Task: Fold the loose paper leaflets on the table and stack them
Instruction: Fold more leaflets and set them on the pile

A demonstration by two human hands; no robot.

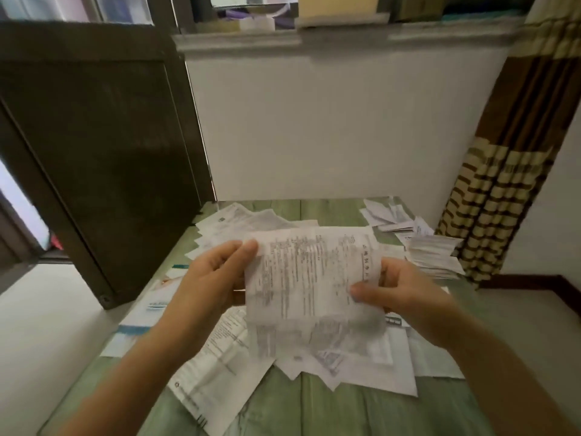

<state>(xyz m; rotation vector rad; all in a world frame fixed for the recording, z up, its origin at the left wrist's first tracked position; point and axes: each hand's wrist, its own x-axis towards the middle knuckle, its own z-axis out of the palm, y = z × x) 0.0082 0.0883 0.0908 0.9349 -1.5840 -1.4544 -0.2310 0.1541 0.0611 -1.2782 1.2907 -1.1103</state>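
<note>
left hand, right hand pinch a leaflet over green table, white wall behind.

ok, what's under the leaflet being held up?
Loose leaflets spread on the green table. The held leaflet hides the pile's middle.

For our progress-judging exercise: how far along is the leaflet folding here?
Done: a stack of folded white paper leaflets sits on the far right. In hand: left hand and right hand pinch one creased printed leaflet, unfolded. Left: many loose sheets lie spread over the green wooden table.
</note>
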